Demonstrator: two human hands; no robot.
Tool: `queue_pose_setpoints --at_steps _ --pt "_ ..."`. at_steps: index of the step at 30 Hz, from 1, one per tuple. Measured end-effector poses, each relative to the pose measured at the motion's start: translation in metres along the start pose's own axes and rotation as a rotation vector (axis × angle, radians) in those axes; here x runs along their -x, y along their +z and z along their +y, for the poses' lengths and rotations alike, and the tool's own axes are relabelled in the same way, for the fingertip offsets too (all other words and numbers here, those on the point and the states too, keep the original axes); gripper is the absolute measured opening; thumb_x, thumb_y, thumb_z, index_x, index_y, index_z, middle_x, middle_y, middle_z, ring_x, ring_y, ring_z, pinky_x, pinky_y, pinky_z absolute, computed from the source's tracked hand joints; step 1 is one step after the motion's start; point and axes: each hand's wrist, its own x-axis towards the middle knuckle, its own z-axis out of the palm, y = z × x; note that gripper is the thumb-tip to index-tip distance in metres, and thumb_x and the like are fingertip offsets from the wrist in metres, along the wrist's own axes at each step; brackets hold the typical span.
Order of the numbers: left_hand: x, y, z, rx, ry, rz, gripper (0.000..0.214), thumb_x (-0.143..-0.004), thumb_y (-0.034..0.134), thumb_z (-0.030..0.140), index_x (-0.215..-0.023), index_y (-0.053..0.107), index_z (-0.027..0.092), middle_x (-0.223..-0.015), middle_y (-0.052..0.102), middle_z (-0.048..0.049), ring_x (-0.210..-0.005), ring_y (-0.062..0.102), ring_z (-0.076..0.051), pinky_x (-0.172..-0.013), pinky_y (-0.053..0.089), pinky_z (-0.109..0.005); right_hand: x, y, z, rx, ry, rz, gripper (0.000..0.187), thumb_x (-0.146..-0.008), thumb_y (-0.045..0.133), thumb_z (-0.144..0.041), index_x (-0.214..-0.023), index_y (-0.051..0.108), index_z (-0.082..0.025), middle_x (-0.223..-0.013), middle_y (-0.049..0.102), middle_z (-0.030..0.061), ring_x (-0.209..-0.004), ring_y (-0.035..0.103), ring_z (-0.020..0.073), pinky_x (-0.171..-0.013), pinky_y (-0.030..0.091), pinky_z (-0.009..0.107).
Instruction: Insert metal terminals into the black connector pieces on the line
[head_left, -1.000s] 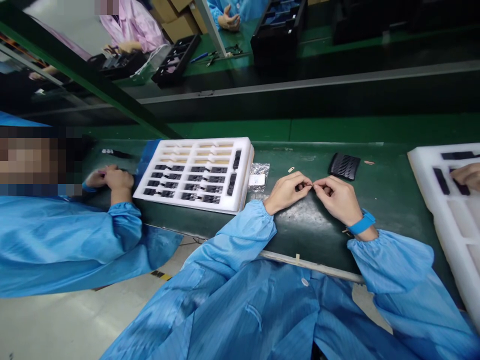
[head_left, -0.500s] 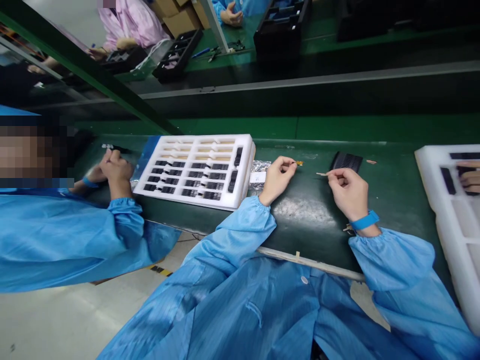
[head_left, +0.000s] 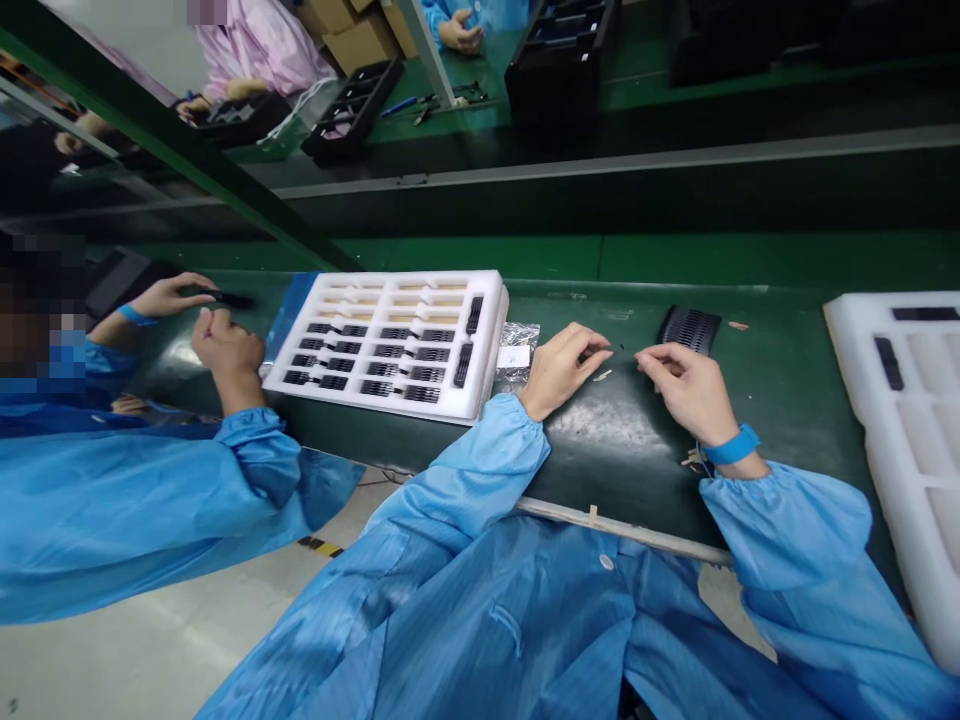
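My left hand (head_left: 568,368) is over the green table, its thumb and forefinger brought together in a pinch. Whatever is between those fingertips is too small to make out. A tiny dark speck (head_left: 622,347) shows just right of them. Below the fingers lies a small pale strip (head_left: 602,376). Facing it, my right hand (head_left: 691,392), with a blue wristband (head_left: 729,445), is also closed in a pinch; its contents cannot be made out. Just behind the right hand lies a black slotted part (head_left: 690,328).
Left of my hands lies a white foam tray (head_left: 487,345) with black slotted parts; a clear bag (head_left: 517,355) touches its side. Another foam tray (head_left: 862,400) stands at far right. Pale scraps (head_left: 691,458) lie by my right wrist. A co-worker's hand (head_left: 231,355) is at left.
The pale strip left my right hand and now lies beneath my left fingers. The small orange piece at my left fingertips no longer shows. The co-worker's hands have separated.
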Motion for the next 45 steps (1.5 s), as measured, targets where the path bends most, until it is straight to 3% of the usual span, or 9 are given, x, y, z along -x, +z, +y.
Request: queue_pose_setpoints --at_steps 5,12,16,20,22,30,35,41,45 --pt "0.003 -0.001 0.002 -0.172 0.247 0.005 0.019 -0.097 0.06 0.033 -0.106 0.066 0.017 -0.099 0.07 -0.0065 -0.097 0.065 -0.015 -0.086 0.051 -0.026 -0.001 -0.008 -0.009 -0.25 0.286 -0.122 0.044 -0.081 0.072 -0.058 -0.079 0.074 -0.014 -0.072 0.067 0.0062 -0.045 0.041 0.0072 -0.041 0.028 0.023" --pt "0.001 -0.001 0.009 -0.158 0.181 -0.158 0.028 -0.098 0.056 0.042 -0.104 0.069 0.018 -0.099 0.071 -0.0072 -0.101 0.067 -0.017 -0.096 0.051 -0.031 0.001 -0.008 -0.018 -0.43 0.489 -0.266 0.038 -0.068 0.083 -0.05 -0.069 0.066 -0.015 -0.05 0.048 -0.0028 -0.041 0.031 0.0054 -0.038 0.016 0.02" --pt "0.002 0.005 0.016 0.19 -0.089 -0.264 0.03 -0.094 0.063 0.045 -0.1 0.069 0.016 -0.098 0.069 -0.0079 -0.09 0.067 -0.015 -0.083 0.054 -0.03 -0.007 -0.02 -0.009 -0.326 0.276 0.107 0.026 -0.075 0.076 -0.04 -0.072 0.064 -0.018 -0.057 0.054 -0.0015 -0.046 0.042 0.0091 -0.042 0.028 0.022" --pt "0.005 0.017 0.017 0.727 -0.536 -0.486 0.031 -0.091 0.065 0.042 -0.095 0.064 0.011 -0.083 0.066 -0.0052 -0.076 0.066 -0.013 -0.076 0.057 -0.03 -0.012 -0.04 0.007 0.134 -0.041 0.44 0.02 -0.085 0.068 -0.038 -0.09 0.069 -0.018 -0.076 0.066 0.0024 -0.059 0.056 0.0138 -0.056 0.044 0.027" --pt "0.005 0.021 0.013 0.845 -0.652 -0.475 0.03 -0.09 0.066 0.039 -0.096 0.063 0.01 -0.084 0.067 -0.006 -0.08 0.068 -0.014 -0.081 0.057 -0.032 -0.012 -0.045 0.014 0.326 -0.167 0.389 0.021 -0.088 0.065 -0.033 -0.103 0.068 -0.018 -0.087 0.07 0.0037 -0.061 0.058 0.0143 -0.064 0.049 0.03" --pt "-0.009 0.009 -0.004 0.729 -0.65 0.055 0.023 -0.095 0.059 0.036 -0.1 0.064 0.013 -0.104 0.068 -0.0081 -0.097 0.066 -0.014 -0.088 0.059 -0.03 -0.012 -0.046 0.03 0.732 -0.361 0.099 0.049 -0.091 0.054 -0.019 -0.14 0.053 -0.018 -0.104 0.067 0.01 -0.095 0.065 0.0258 -0.076 0.052 0.035" --pt "-0.008 0.008 0.009 0.834 -0.669 -0.014 0.033 -0.094 0.061 0.045 -0.097 0.063 0.012 -0.099 0.067 -0.0097 -0.094 0.065 -0.015 -0.067 0.06 -0.024 -0.01 -0.05 0.024 0.687 -0.338 0.08 0.055 -0.088 0.056 -0.018 -0.143 0.05 -0.017 -0.101 0.068 0.0086 -0.088 0.065 0.0237 -0.076 0.052 0.035" --pt "-0.004 0.017 0.017 0.918 -0.698 -0.279 0.039 -0.091 0.065 0.047 -0.098 0.064 0.009 -0.098 0.067 -0.0115 -0.084 0.066 -0.013 -0.062 0.059 -0.023 -0.009 -0.044 0.016 0.585 -0.334 0.084 0.06 -0.083 0.062 -0.022 -0.142 0.048 -0.016 -0.094 0.069 0.0047 -0.066 0.059 0.0172 -0.069 0.051 0.032" --pt "-0.002 0.02 0.022 0.952 -0.745 -0.314 0.044 -0.09 0.064 0.051 -0.104 0.062 0.009 -0.102 0.069 -0.0134 -0.078 0.068 -0.013 -0.06 0.059 -0.025 -0.003 -0.033 0.014 0.522 -0.392 0.078 0.058 -0.085 0.062 -0.023 -0.141 0.047 -0.017 -0.092 0.068 0.0029 -0.058 0.053 0.014 -0.062 0.049 0.029"
